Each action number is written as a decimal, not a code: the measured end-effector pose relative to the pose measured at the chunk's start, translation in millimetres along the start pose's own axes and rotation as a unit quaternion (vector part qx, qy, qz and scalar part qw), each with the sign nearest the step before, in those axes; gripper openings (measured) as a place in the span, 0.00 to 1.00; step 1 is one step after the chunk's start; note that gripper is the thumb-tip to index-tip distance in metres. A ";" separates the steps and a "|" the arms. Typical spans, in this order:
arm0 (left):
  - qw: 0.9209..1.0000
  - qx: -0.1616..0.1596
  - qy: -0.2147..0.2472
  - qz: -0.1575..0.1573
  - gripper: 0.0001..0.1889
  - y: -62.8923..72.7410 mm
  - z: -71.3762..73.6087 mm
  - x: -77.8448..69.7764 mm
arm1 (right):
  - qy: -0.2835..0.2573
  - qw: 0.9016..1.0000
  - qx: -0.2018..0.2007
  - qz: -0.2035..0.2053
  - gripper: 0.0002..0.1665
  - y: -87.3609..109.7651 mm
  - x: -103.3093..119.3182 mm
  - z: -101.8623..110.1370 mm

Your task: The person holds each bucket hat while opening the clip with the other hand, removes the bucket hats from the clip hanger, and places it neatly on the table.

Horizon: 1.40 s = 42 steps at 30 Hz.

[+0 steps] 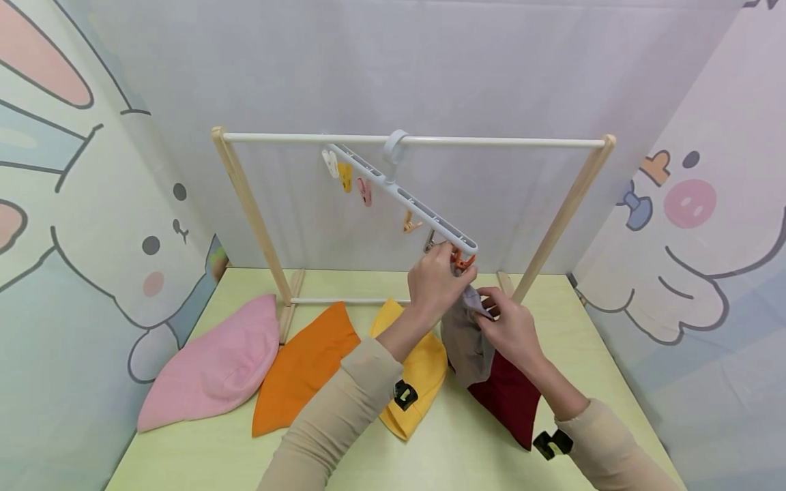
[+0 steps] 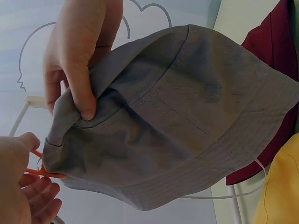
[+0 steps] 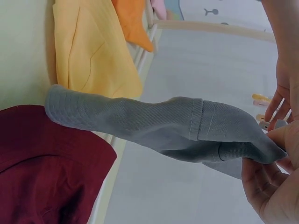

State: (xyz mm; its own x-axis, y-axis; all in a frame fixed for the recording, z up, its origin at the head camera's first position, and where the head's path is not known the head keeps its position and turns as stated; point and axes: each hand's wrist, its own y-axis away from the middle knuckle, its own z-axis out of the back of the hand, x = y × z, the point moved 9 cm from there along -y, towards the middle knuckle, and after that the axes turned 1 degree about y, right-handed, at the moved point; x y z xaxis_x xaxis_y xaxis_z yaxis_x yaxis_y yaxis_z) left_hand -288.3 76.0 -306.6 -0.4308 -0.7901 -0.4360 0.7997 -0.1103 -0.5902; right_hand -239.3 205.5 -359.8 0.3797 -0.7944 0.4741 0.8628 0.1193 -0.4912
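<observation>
A grey bucket hat (image 1: 463,341) hangs below the near right end of a pale clip hanger (image 1: 430,217). My left hand (image 1: 434,283) pinches an orange clothespin (image 1: 464,261) at that end. In the left wrist view the orange clothespin (image 2: 44,172) has its tips at the edge of the grey hat (image 2: 154,121). With thumb and fingers, my right hand (image 1: 511,331) grips the hat's edge just to the right. The right wrist view shows the grey hat (image 3: 149,123) stretching sideways from both hands, over the dark red hat.
The hanger hooks over a rack's white rail (image 1: 510,142). White (image 1: 330,164), yellow (image 1: 345,177) and pink (image 1: 365,192) clothespins hang along it. Pink (image 1: 215,365), orange (image 1: 307,368), yellow (image 1: 424,361) and dark red (image 1: 510,399) hats lie on the table (image 1: 454,457).
</observation>
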 end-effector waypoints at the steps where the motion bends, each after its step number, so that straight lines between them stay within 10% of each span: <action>1: 1.000 -0.009 -0.010 -0.004 0.16 0.1 1.1 -0.9 | 0.001 1.000 0.000 0.001 0.22 0.1 0.4 -0.1; 42: 0.996 -0.059 0.020 -0.071 0.07 -0.3 10.5 -5.1 | 0.009 1.000 0.013 0.018 0.20 3.8 7.8 -1.8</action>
State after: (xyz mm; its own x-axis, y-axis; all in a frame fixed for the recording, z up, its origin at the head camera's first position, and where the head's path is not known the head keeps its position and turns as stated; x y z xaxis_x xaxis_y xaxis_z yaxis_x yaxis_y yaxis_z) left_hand -282.0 73.7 -297.0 -0.5542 -0.7464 -0.3684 0.6761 -0.1456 -0.7222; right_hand -233.7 198.7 -359.4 0.4038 -0.8003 0.4432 0.8574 0.1621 -0.4885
